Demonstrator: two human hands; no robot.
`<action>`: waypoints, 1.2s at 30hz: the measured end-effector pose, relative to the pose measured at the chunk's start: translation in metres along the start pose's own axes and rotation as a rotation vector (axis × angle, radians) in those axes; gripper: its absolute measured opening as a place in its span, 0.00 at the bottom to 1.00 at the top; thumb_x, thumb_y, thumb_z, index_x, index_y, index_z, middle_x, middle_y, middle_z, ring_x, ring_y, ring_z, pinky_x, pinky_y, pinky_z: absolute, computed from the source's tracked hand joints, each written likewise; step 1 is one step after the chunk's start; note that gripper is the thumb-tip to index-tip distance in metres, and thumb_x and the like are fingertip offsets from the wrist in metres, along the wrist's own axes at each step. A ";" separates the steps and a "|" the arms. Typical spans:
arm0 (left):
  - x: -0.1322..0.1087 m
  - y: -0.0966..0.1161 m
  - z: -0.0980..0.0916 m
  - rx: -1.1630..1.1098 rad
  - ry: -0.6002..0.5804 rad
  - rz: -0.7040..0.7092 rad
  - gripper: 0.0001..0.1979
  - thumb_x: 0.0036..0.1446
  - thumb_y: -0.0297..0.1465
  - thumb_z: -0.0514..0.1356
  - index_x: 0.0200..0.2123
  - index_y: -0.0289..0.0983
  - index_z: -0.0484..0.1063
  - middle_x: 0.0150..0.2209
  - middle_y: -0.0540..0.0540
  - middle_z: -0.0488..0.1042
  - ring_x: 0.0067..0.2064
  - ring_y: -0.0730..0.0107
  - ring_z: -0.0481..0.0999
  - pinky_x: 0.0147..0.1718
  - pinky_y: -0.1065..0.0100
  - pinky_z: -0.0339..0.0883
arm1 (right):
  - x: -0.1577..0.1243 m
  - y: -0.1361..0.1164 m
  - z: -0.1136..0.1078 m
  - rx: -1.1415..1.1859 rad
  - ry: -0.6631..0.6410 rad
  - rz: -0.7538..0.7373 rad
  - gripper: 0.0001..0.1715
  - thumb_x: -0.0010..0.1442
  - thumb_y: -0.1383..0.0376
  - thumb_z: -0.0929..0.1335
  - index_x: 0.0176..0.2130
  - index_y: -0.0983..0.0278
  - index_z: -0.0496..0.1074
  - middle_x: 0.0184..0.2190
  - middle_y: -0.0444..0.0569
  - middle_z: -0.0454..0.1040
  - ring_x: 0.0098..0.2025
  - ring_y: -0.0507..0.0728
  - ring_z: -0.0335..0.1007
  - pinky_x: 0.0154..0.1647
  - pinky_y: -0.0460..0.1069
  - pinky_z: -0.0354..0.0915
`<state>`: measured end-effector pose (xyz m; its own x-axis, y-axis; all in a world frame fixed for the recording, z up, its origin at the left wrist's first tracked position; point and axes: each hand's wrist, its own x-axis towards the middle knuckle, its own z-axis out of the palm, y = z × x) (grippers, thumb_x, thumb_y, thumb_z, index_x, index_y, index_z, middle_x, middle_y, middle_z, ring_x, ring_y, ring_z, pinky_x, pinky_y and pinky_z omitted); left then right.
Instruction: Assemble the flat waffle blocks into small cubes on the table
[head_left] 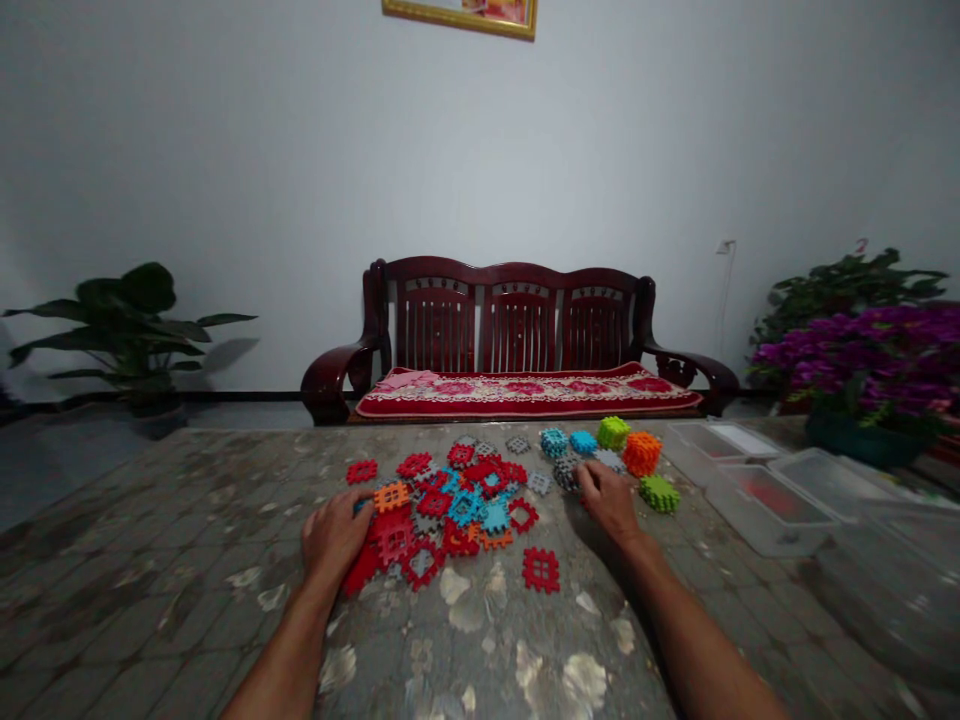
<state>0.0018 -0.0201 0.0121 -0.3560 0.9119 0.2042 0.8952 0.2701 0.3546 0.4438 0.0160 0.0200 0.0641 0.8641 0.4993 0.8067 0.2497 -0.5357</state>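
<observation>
A pile of flat interlocking plastic tiles (450,500), red, blue, orange and grey, lies on the patterned table (187,560). My left hand (334,535) rests at the pile's left edge, fingers curled over red tiles beside an orange tile (391,496). My right hand (607,500) rests at the pile's right side, fingers bent against a grey assembled cube (566,473). Assembled cubes stand behind: teal (553,442), blue (583,441), green (613,432), orange (642,453), and another green (659,493). A single red tile (541,569) lies nearer me.
Clear plastic boxes (757,500) and lids sit at the table's right. Beyond the table stands a dark wooden bench (517,340) with a red cushion. A leafy plant (127,330) is at the left, purple flowers (870,360) at the right.
</observation>
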 end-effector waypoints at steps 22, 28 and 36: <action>-0.002 0.002 0.001 -0.032 0.012 -0.006 0.19 0.68 0.36 0.52 0.52 0.46 0.81 0.59 0.45 0.80 0.61 0.57 0.77 0.63 0.54 0.64 | -0.022 -0.074 0.022 -0.601 -0.536 -0.145 0.18 0.72 0.71 0.61 0.52 0.64 0.78 0.49 0.58 0.81 0.52 0.61 0.79 0.45 0.49 0.66; -0.002 0.001 0.003 -0.021 0.017 -0.005 0.19 0.68 0.36 0.52 0.52 0.47 0.82 0.59 0.45 0.81 0.60 0.57 0.77 0.64 0.55 0.63 | -0.025 -0.073 0.016 -0.521 -0.429 -0.135 0.19 0.74 0.67 0.60 0.55 0.61 0.77 0.54 0.54 0.79 0.55 0.59 0.76 0.51 0.48 0.64; -0.002 0.001 0.003 -0.031 0.027 -0.006 0.20 0.67 0.36 0.52 0.52 0.46 0.82 0.57 0.45 0.82 0.59 0.56 0.78 0.64 0.53 0.64 | -0.023 -0.076 0.018 -0.611 -0.445 -0.149 0.15 0.72 0.65 0.64 0.51 0.64 0.78 0.50 0.58 0.82 0.54 0.63 0.75 0.51 0.50 0.64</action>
<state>0.0041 -0.0207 0.0089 -0.3687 0.9015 0.2268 0.8845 0.2652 0.3839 0.3710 -0.0148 0.0372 -0.2085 0.9670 0.1464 0.9778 0.2030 0.0518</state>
